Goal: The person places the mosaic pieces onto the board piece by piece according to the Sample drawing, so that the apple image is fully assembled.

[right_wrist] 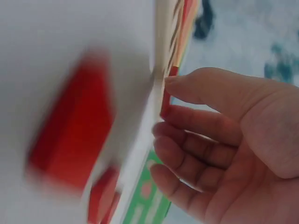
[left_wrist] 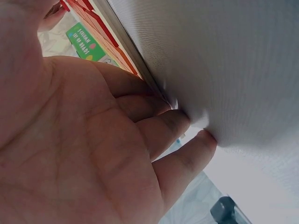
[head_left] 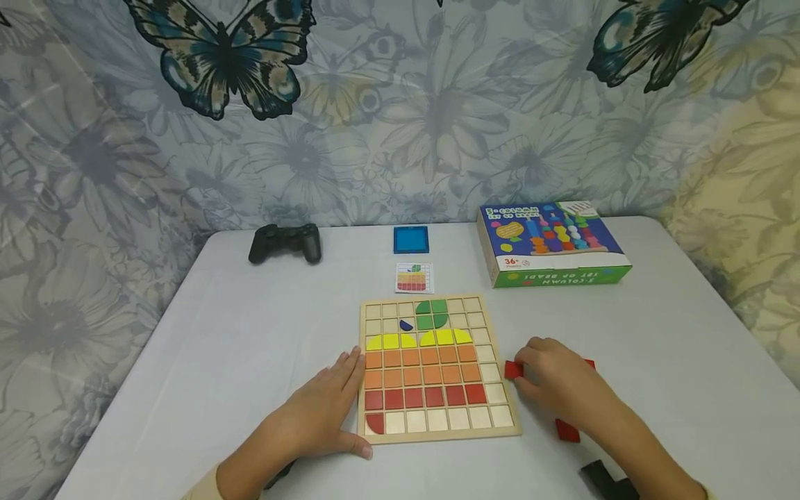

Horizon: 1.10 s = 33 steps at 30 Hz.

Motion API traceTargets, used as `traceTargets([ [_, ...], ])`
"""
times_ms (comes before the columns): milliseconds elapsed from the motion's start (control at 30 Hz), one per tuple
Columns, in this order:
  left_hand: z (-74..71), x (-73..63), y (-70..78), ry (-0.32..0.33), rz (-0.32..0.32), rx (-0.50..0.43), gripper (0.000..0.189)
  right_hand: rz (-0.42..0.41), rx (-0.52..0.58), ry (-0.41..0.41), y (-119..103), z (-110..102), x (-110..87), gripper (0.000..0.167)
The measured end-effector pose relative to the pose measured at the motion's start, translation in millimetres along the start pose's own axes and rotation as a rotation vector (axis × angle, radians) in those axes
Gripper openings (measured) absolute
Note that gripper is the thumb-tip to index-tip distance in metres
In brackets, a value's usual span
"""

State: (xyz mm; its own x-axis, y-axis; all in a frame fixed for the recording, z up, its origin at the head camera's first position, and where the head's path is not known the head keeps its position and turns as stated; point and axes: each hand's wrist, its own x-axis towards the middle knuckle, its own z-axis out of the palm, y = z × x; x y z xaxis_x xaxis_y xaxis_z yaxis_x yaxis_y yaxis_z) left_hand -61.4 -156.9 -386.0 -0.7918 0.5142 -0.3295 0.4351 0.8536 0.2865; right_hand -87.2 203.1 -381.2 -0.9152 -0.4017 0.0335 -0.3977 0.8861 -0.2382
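A wooden grid board [head_left: 450,438] lies on the white table. It carries green pieces [head_left: 432,314] at the top, yellow pieces [head_left: 445,337], orange squares [head_left: 410,376] and a row of red squares [head_left: 414,398]. One rounded red piece [head_left: 375,423] sits in the bottom left cell, and a small dark blue piece [head_left: 405,325] lies near the greens. My left hand [head_left: 321,410] rests along the board's left edge, fingers extended. Just right of the board, my right hand [head_left: 556,378] pinches a red tile [head_left: 513,370] between thumb and index finger, as the right wrist view confirms.
Loose red pieces [head_left: 567,430] lie beneath and beside the right forearm, near a black object [head_left: 603,480]. Behind the board are a pattern card [head_left: 414,278], a blue square tray [head_left: 411,239], a black game controller [head_left: 285,242] and a colourful box [head_left: 553,243].
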Motion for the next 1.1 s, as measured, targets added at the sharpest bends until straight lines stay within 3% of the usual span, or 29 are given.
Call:
traceTargets([
  [333, -0.6, 0.6, 0.7, 0.001, 0.008, 0.000, 0.131, -0.325, 0.082, 0.061, -74.0, 18.0, 15.0, 0.018],
  [500, -0.4, 1.7, 0.3, 0.005, 0.018, 0.010, 0.130, -0.454, 0.055, 0.093, -102.8, 30.3, 24.5, 0.020],
  [867, -1.5, 3.7, 3.1, 0.007, 0.033, 0.038, 0.129, -0.465, 0.035, 0.095, -124.7, 41.6, 27.8, 0.018],
  [1100, -1.2, 4.3, 1.7, 0.006, 0.026, 0.045, 0.130, -0.498, -0.058, 0.046, -127.6, 40.1, 23.2, 0.013],
])
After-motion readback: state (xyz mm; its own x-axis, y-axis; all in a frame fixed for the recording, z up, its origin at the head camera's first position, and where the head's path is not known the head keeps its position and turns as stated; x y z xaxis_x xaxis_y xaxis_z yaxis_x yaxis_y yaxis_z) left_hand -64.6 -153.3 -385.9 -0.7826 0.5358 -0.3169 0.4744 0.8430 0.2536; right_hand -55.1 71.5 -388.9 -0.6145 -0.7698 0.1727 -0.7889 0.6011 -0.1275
